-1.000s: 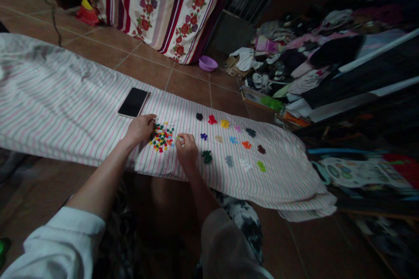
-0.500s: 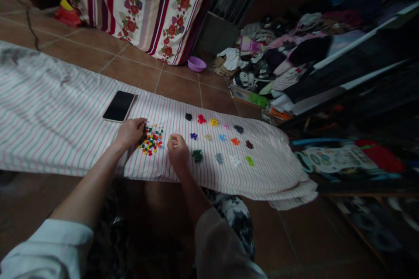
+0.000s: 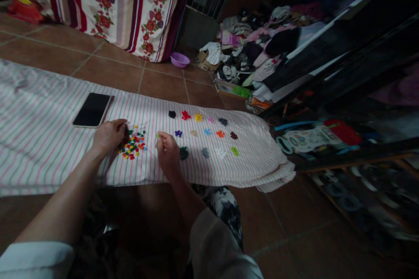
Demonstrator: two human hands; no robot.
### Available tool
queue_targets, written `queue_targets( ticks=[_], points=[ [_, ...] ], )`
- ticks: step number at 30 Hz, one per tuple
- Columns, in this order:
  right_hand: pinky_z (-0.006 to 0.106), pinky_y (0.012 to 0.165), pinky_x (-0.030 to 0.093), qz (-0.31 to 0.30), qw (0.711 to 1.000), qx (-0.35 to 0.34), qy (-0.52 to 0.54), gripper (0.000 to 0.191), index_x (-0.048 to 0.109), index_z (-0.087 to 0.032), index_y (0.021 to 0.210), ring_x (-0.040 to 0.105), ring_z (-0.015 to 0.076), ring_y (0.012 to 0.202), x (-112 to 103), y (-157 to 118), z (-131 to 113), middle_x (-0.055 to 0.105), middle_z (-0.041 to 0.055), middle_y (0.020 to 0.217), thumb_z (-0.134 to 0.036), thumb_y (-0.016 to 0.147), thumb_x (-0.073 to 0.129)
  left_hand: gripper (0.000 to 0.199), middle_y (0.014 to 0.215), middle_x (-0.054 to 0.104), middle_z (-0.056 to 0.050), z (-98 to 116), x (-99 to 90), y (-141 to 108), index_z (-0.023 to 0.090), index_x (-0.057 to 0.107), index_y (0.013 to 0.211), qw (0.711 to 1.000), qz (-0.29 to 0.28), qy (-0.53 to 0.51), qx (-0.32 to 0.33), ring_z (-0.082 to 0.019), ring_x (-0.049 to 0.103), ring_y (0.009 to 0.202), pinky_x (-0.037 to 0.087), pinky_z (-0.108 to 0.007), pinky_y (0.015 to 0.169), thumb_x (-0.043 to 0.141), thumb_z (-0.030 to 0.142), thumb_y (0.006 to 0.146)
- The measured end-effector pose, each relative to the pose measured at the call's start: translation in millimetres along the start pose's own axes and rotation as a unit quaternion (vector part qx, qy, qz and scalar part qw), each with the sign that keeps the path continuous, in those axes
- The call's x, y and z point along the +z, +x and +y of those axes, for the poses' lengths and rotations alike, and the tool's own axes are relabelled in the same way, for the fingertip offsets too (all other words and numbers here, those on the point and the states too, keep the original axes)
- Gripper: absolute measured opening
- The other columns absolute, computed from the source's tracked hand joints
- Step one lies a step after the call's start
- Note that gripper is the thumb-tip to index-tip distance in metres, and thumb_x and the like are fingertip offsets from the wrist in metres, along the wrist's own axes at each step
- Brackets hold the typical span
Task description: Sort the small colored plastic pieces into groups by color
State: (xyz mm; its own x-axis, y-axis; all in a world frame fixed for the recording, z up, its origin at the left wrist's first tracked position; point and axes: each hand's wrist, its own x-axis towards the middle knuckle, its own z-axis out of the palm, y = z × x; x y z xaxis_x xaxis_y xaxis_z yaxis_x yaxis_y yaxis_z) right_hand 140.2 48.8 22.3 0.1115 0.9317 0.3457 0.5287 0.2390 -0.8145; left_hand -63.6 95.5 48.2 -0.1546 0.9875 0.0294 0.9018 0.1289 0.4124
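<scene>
My right hand (image 3: 168, 151) pinches a small lime-green piece (image 3: 158, 135) between thumb and fingertips, just above the cloth. To its left lies a mixed pile of small coloured pieces (image 3: 133, 144), red, yellow, green, orange, blue and white. My left hand (image 3: 109, 135) rests at the pile's left edge with its fingers apart and bent over it; some fingertips are hidden. Right of my right hand are small heaps sorted by colour, among them a dark green heap (image 3: 183, 153), a red heap (image 3: 186, 115), an orange heap (image 3: 220, 134) and a lime-green heap (image 3: 235, 151).
A striped cloth (image 3: 49, 148) covers the long surface. A dark-screened tablet or phone (image 3: 92, 110) lies behind my left hand. Beyond are a purple basin (image 3: 180, 59) on the tiled floor, a floral curtain (image 3: 127, 8) and piled clothes (image 3: 258, 48). A shelf (image 3: 327, 163) stands at right.
The view has turned to the right, so everything appears shifted left. Both hands keep nearly the same places on the cloth; the lime-green piece stays in my right fingertips.
</scene>
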Motion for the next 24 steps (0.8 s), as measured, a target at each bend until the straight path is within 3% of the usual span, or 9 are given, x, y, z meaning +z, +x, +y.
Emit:
queue_targets(
  ticks=[5, 13, 19, 24],
  points=[
    [0.027, 0.067, 0.054, 0.073, 0.997, 0.009, -0.002, 0.033, 0.068, -0.019, 0.105, 0.065, 0.0157, 0.074, -48, 3, 12, 0.072, 0.0072, 0.095, -0.040, 0.091, 0.046, 0.043, 0.108, 0.074, -0.012, 7, -6.8, -3, 0.020, 0.066, 0.125, 0.999, -0.021, 0.024, -0.015, -0.028, 0.068, 0.105, 0.052, -0.037, 0.090, 0.038, 0.033, 0.095],
    [0.031, 0.071, 0.051, 0.227, 0.970, 0.077, -0.043, 0.040, 0.068, -0.015, 0.102, 0.061, 0.0172, 0.077, -156, 5, 76, 0.069, 0.0072, 0.087, -0.047, 0.082, 0.054, 0.040, 0.101, 0.074, -0.009, 5, -7.1, -4, 0.020, 0.066, 0.123, 0.999, -0.025, 0.006, -0.019, -0.029, 0.068, 0.102, 0.052, -0.037, 0.087, 0.041, 0.031, 0.094],
    [0.038, 0.087, 0.051, 0.254, 0.950, 0.128, -0.127, 0.045, 0.070, -0.016, 0.099, 0.064, 0.0213, 0.088, -235, 7, 128, 0.072, 0.0114, 0.099, -0.052, 0.077, 0.055, 0.040, 0.100, 0.075, -0.008, 0, -3.9, -3, 0.023, 0.069, 0.115, 0.999, -0.018, -0.023, -0.014, -0.032, 0.068, 0.102, 0.053, -0.040, 0.087, 0.038, 0.035, 0.092],
    [0.041, 0.089, 0.051, 0.241, 0.948, 0.174, -0.116, 0.041, 0.072, -0.016, 0.090, 0.067, 0.0230, 0.087, -265, 10, 172, 0.074, 0.0105, 0.093, -0.050, 0.071, 0.060, 0.041, 0.099, 0.076, -0.007, -7, 0.5, 0, 0.022, 0.068, 0.115, 0.999, -0.020, -0.044, 0.013, -0.036, 0.067, 0.105, 0.053, -0.044, 0.088, 0.040, 0.036, 0.089]
  ],
)
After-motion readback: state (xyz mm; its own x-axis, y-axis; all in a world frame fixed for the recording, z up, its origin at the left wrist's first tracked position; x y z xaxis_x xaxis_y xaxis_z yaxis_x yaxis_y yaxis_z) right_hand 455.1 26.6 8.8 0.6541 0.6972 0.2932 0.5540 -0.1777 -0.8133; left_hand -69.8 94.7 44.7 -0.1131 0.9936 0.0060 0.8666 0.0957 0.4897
